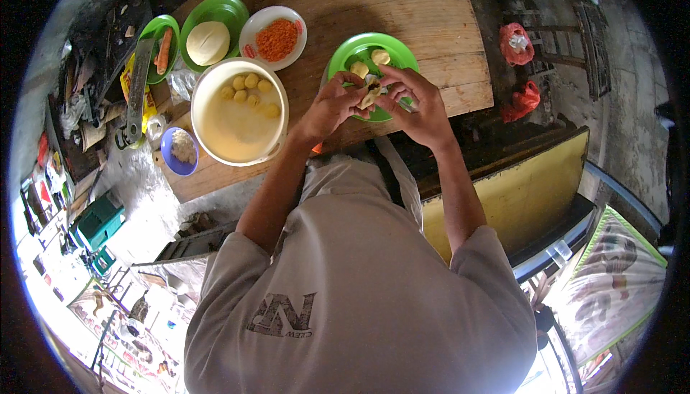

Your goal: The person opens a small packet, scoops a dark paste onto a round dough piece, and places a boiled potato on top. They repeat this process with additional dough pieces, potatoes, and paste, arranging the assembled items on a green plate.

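- Pinching a small pale dough-like piece [371, 97] is the step we judge in hand, probably shaping or closing it.
- Piece sits upper centre of frame, held above the near part of the green plate [346, 58].
- Our left hand [327, 112] grips its left side, thumb and fingers closed; our right hand [424, 105] has fingertips closed on the right side. Inside of the piece: we can't tell.
- Two pale lumps [380, 56] lie on that plate; round balls [250, 99] sit in the white bucket [198, 117], upper left.
- Next move calls for light, even fingertip pressure from us; tearing is the risk.
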Action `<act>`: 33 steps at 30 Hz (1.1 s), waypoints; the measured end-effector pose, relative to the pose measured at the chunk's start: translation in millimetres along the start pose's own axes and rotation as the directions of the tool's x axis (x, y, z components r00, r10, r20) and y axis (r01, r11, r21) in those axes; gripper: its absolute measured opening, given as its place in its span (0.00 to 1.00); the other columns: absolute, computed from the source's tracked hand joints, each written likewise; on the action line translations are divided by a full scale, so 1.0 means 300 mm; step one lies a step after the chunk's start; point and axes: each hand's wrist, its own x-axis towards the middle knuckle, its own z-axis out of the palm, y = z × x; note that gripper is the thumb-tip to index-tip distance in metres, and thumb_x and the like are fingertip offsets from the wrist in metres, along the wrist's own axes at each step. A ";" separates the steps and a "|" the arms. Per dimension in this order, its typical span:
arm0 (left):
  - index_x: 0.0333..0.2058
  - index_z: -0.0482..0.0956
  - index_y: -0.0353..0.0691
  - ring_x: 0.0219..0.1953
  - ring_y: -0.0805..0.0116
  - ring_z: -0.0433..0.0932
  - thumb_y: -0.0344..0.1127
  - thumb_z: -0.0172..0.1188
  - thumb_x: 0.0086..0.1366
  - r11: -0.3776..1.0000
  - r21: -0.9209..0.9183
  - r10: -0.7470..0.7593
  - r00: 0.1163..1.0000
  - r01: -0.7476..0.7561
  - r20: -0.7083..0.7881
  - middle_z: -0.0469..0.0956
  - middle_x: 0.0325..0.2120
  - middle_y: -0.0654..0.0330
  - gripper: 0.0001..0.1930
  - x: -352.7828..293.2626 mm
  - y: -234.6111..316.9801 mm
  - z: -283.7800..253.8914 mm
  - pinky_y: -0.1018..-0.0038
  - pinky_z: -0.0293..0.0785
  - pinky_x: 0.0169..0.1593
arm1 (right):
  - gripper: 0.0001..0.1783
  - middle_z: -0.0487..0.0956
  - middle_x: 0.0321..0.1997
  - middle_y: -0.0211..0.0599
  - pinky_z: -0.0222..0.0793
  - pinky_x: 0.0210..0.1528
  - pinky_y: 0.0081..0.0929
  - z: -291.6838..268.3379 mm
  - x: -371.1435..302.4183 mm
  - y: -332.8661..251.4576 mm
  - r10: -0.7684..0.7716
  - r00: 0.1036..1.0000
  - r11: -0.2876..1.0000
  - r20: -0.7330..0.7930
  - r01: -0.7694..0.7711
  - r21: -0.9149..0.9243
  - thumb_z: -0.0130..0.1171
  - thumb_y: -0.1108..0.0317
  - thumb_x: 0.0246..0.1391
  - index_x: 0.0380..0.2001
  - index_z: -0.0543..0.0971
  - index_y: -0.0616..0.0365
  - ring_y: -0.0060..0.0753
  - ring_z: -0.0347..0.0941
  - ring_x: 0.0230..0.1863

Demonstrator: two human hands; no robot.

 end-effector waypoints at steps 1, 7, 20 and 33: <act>0.55 0.65 0.36 0.45 0.65 0.79 0.37 0.57 0.76 1.000 -0.026 -0.007 0.999 0.009 0.047 0.77 0.46 0.53 0.16 0.003 0.000 -0.009 0.66 0.77 0.48 | 0.21 0.85 0.44 0.37 0.80 0.46 0.27 -0.003 0.009 0.016 0.040 0.998 0.997 0.053 -0.044 0.065 0.70 0.70 0.60 0.56 0.81 0.59 0.27 0.83 0.43; 0.49 0.68 0.40 0.40 0.66 0.79 0.35 0.57 0.75 0.996 -0.087 0.002 0.978 0.017 0.207 0.77 0.39 0.57 0.10 0.007 0.015 -0.053 0.68 0.75 0.45 | 0.20 0.85 0.49 0.36 0.80 0.50 0.27 0.018 0.032 0.091 0.137 0.968 0.917 0.208 -0.204 0.343 0.69 0.70 0.63 0.56 0.81 0.62 0.25 0.83 0.46; 0.60 0.73 0.24 0.48 0.63 0.86 0.34 0.61 0.75 0.972 0.179 0.175 0.976 -0.150 -0.129 0.84 0.49 0.49 0.22 0.047 -0.019 -0.011 0.70 0.82 0.54 | 0.08 0.84 0.42 0.44 0.86 0.44 0.32 0.075 0.060 0.096 -0.046 0.986 0.989 -0.159 0.023 -0.146 0.69 0.77 0.58 0.41 0.85 0.62 0.38 0.86 0.43; 0.47 0.84 0.26 0.42 0.67 0.88 0.26 0.65 0.71 0.751 0.632 0.438 0.860 -0.191 -0.261 0.88 0.40 0.51 0.10 0.053 -0.036 0.024 0.73 0.84 0.49 | 0.10 0.84 0.44 0.46 0.83 0.45 0.37 0.118 0.069 0.066 -0.099 0.987 0.893 -0.125 0.032 -0.450 0.66 0.79 0.56 0.42 0.85 0.60 0.46 0.85 0.42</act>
